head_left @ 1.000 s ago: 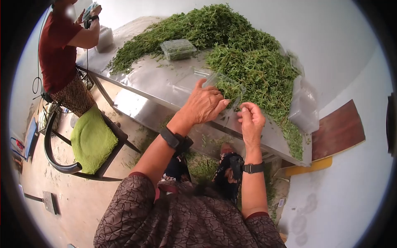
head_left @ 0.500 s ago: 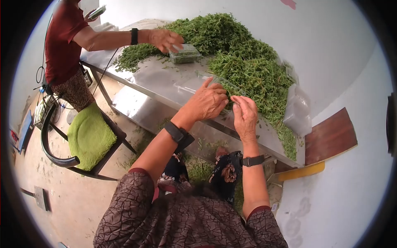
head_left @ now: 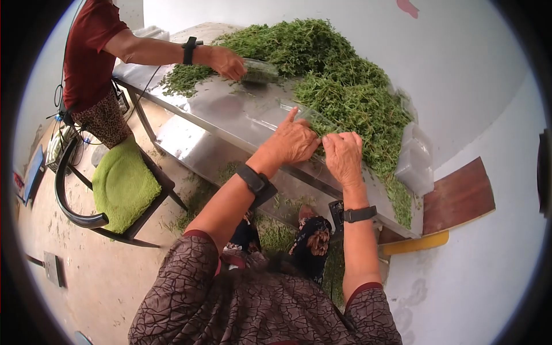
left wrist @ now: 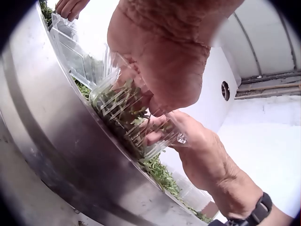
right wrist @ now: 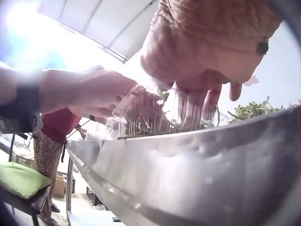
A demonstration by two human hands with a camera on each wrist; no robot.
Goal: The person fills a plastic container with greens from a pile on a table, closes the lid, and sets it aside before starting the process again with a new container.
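Observation:
A clear plastic clamshell box (left wrist: 123,112) partly filled with leafy green sprigs (left wrist: 131,101) lies at the table's near edge. My left hand (head_left: 293,140) grips its near side, index finger stretched out along it. In the left wrist view, left fingers show through the clear wall. At the box's right end, my right hand (head_left: 344,155) reaches over the rim. Its fingers (right wrist: 192,110) point down among the sprigs in the right wrist view; I cannot tell whether they pinch any. Both hands' fingertips are close together.
A large heap of greens (head_left: 351,92) covers the table's (head_left: 215,123) back and right. Stacked clear boxes (head_left: 415,158) stand at the right end. On the left, another person (head_left: 92,57) holds a filled box (head_left: 260,72). A chair with a green cushion (head_left: 126,184) stands at left.
My right hand has moved up and left to the box, beside the left hand. The other person's arm has reached across to the box on the table.

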